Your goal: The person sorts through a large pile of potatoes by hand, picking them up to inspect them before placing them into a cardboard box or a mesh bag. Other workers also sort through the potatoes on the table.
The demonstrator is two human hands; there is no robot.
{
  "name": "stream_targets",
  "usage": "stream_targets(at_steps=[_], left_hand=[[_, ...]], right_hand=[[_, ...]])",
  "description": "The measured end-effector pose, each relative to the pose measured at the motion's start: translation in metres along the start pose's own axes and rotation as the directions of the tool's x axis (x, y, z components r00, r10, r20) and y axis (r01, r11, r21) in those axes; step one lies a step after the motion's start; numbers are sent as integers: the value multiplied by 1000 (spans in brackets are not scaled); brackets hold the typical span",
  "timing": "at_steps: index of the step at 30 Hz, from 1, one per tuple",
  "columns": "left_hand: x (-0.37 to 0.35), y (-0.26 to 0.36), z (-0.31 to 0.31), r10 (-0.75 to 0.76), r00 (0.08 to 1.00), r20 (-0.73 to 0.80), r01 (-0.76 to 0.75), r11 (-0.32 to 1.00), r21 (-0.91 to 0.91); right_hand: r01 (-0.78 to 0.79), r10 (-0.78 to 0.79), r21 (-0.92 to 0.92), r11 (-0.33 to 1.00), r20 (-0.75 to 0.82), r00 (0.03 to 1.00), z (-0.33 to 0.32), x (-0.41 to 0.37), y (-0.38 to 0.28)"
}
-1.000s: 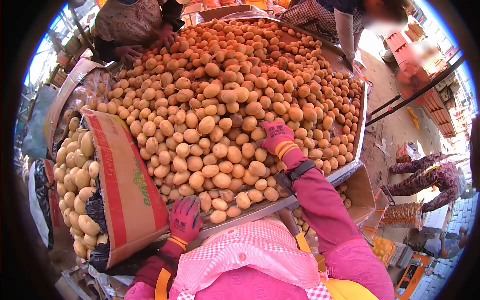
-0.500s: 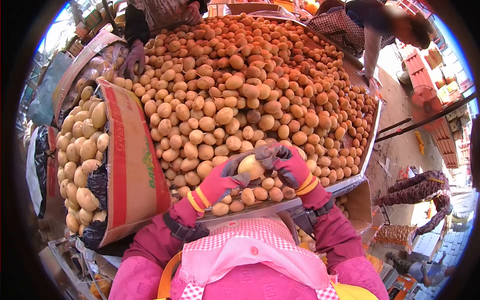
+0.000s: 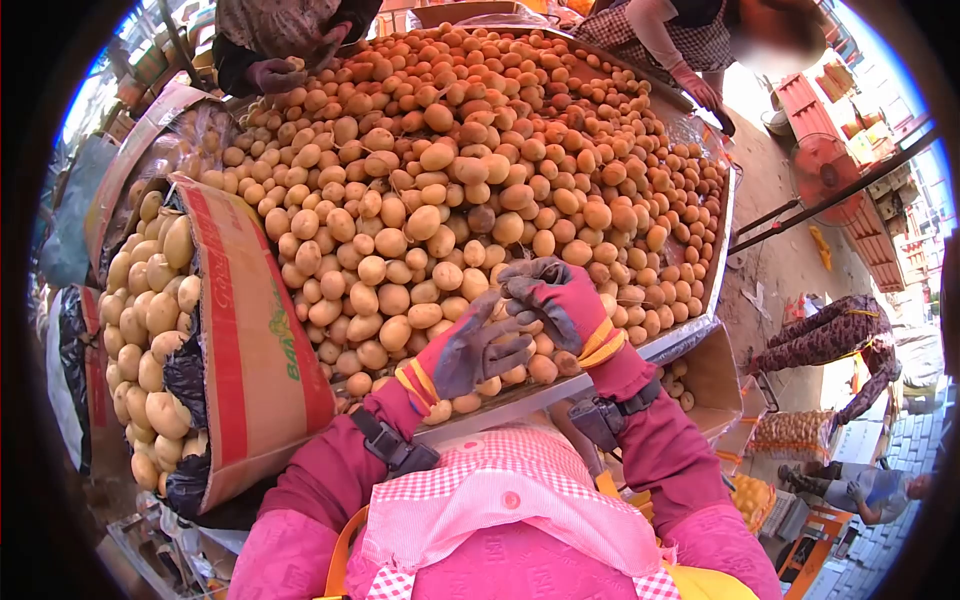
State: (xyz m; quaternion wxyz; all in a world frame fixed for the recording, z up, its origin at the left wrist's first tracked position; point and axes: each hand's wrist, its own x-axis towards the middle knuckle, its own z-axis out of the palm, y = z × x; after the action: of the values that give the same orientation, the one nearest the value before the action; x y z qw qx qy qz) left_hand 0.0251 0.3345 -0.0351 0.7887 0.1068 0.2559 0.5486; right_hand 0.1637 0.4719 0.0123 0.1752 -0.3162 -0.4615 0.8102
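A big heap of small tan potatoes [image 3: 440, 200] fills a metal table whose near rim [image 3: 690, 335] runs in front of me. My left hand [image 3: 470, 352], in a pink glove with a dirty grey palm, hovers over the near potatoes with its fingers spread and nothing seen in it. My right hand [image 3: 555, 298], gloved the same, is just beside it with fingers curled down. I cannot see whether a potato lies under those fingers. The two hands nearly touch.
A red-and-tan cardboard box [image 3: 250, 340] lined with black plastic holds larger potatoes [image 3: 140, 320] at my left. Another person's gloved hand [image 3: 280, 72] and a second person's hand [image 3: 700, 90] work at the far side. A person [image 3: 830, 335] bends over at the right, near a fan [image 3: 825, 165].
A second ago my hands were apart, the right one reaching into the heap. Half a second ago both held one potato between them. Now that potato is out of sight and the left fingers are spread.
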Motion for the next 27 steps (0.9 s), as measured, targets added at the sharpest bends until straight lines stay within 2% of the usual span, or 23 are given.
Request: stream_targets(at_steps=[2,4,5,6,7,8,9,10,11,12,13,14,15,17,18,19,21,22,24,25,26,27], left_hand=[[4,2,-7,27,999,-32,-18,966,257],[8,2,-16,94,994,-60,-42,815,577],[11,-1,-20,162,985,-55,-62,639,766],[15,-5,-24,232,972,-40,-59,404,913],[18,-9,-28,285,958,-10,-41,175,984],[20,-11,-29,330,944,18,-9,-30,1000],[19,-14,-31,355,934,47,18,-177,984],[18,-16,-33,373,925,72,41,-286,957],[13,-15,-24,376,924,70,45,-288,957],[4,-12,-7,453,890,51,-80,45,996],[0,-10,2,515,857,5,-222,360,906],[9,-12,-11,375,927,-9,-256,650,715],[3,-5,-9,379,925,-12,-257,650,716],[-17,8,-4,516,852,-91,-210,494,844],[-24,13,-5,546,832,-100,-199,462,864],[-29,14,-6,552,828,-103,-212,477,853],[-39,13,-7,564,819,-110,-242,512,824],[-42,10,-6,569,815,-109,-259,526,810],[-46,5,-3,574,812,-101,-290,549,784],[-46,3,-1,572,814,-100,-300,561,771],[-48,1,-1,567,818,-96,-309,573,759],[-49,1,-1,561,822,-91,-320,589,742]], right_hand=[[5,-5,-47,999,10,1000,4,-2,4],[19,-13,-87,996,73,997,2,0,8],[21,-15,-87,996,73,997,7,0,3],[33,-13,-110,993,179,984,18,-4,-9],[47,-8,-132,990,283,959,29,-10,-25],[-52,85,-128,990,261,962,39,-18,-44],[-51,84,-130,990,262,961,40,-17,-46],[10,19,-114,993,251,968,42,-14,-48],[72,-47,-98,993,241,970,44,-11,-50],[67,-41,-107,992,232,972,44,-13,-59],[69,-43,-106,992,237,971,39,-10,-63],[107,-91,-86,991,170,981,32,-6,-68],[143,-136,-69,987,102,985,22,-1,-72],[222,-226,-49,974,-117,967,-14,14,-74],[344,-344,-20,939,-126,931,-43,24,-78],[456,-451,10,890,-133,883,-71,31,-81],[722,-711,175,669,-131,691,-98,38,-84],[721,-710,181,669,-133,692,-100,42,-76],[671,-620,138,729,-284,732,-88,39,-59],[571,-520,106,814,-306,798,-75,36,-36],[373,-347,137,918,-179,920,-78,40,-7],[102,-96,126,987,-51,994,-32,20,2]])
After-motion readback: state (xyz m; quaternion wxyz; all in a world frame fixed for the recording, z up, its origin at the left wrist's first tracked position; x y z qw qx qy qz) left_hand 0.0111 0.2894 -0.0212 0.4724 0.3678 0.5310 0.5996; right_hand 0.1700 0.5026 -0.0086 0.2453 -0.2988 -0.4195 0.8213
